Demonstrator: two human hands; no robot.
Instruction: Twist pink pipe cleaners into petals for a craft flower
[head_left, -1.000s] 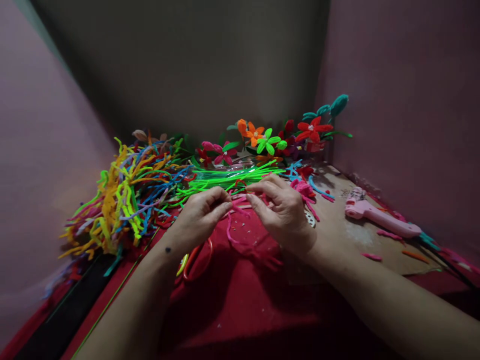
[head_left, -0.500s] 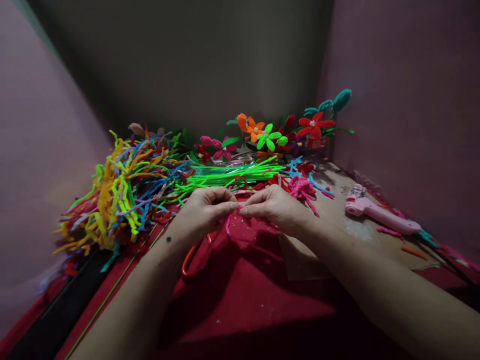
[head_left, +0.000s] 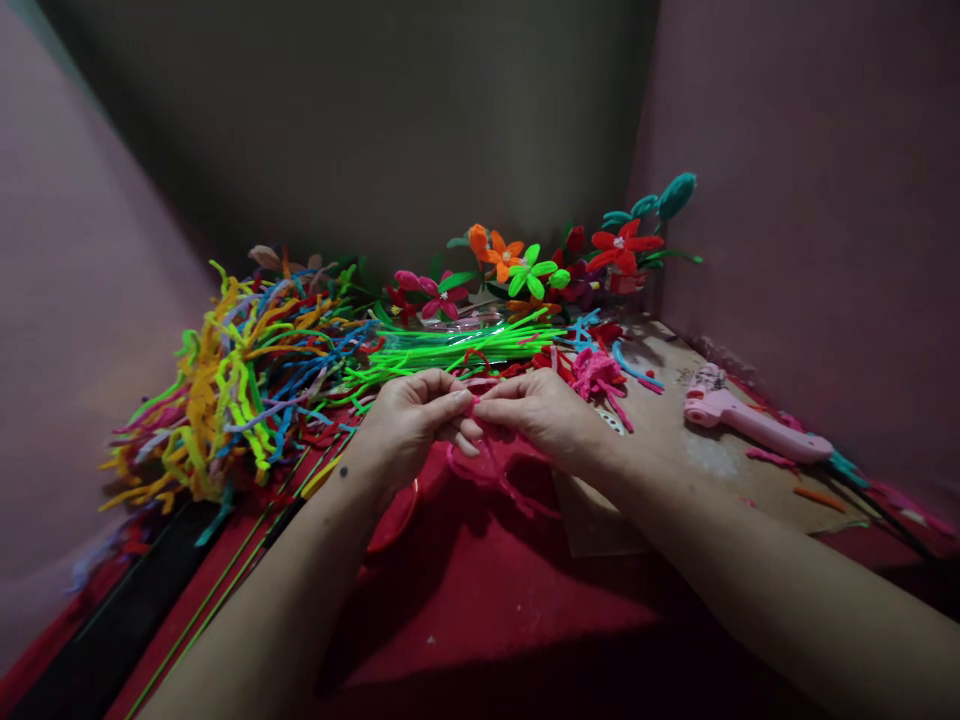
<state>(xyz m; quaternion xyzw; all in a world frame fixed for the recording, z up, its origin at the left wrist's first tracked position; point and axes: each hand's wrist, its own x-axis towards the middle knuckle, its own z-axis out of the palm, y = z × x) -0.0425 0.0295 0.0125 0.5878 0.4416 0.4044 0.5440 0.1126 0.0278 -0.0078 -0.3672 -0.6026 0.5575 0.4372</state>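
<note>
Between my two hands is a pink pipe cleaner [head_left: 491,470], pinched near its top, with loose strands hanging below over the red cloth. My left hand [head_left: 416,415] grips it between thumb and forefinger, its other fingers curled loosely beneath. From the right, my right hand [head_left: 536,410] pinches the same spot, fingertips almost touching the left ones. Just below my left wrist lies a red-orange loop [head_left: 397,515], perhaps a scissor handle, partly hidden by the arm. Beyond my right hand sits a bundle of pink pipe cleaners [head_left: 598,375].
A large heap of mixed pipe cleaners [head_left: 232,380] lies at the left. Green pipe cleaners [head_left: 457,345] are stacked behind my hands, with fuzzy flowers [head_left: 531,272] along the wall. A pink-handled tool [head_left: 757,415] rests on cardboard [head_left: 712,460] at the right, over red cloth [head_left: 487,620].
The view has shifted slightly. My left fingers have uncurled a little under the pinch, and the hanging pink strands have moved. Both hands still hold the pink pipe cleaner.
</note>
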